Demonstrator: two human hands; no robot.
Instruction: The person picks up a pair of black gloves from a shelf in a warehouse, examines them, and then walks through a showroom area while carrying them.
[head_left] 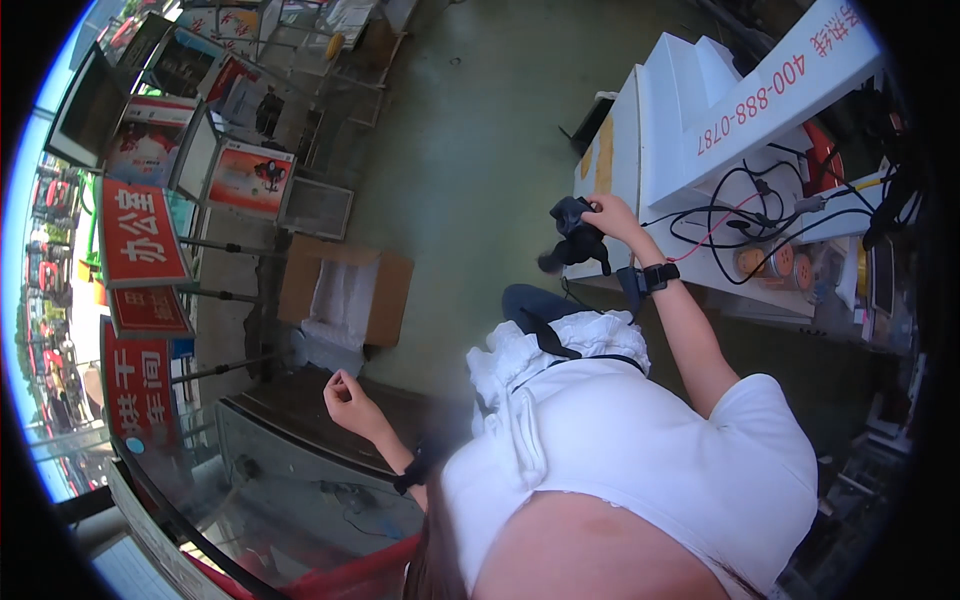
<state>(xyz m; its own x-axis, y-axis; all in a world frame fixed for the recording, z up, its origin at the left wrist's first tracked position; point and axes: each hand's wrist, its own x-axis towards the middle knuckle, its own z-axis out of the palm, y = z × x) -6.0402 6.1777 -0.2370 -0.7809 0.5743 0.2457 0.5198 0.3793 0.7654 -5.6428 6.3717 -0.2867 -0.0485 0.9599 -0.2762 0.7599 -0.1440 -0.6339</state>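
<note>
My right hand (618, 217) is closed on a black bundle (577, 236) with a blocky top and loose, strap-like ends. It is held beside the near corner of a white table (628, 150); its exact kind I cannot make out. Around my right wrist is a black band with a square device (656, 277). My left hand (352, 402) hangs in the air at the left, its fingers curled in and nothing showing between them. Below that hand's wrist sits another black band (412, 472).
An open cardboard box (385, 298) lined with white wrap stands on the green floor (480, 120). Black cables (745, 205) tangle over the white table, near orange-lidded jars (778, 263). Red signs (140, 232) and framed panels line the left side.
</note>
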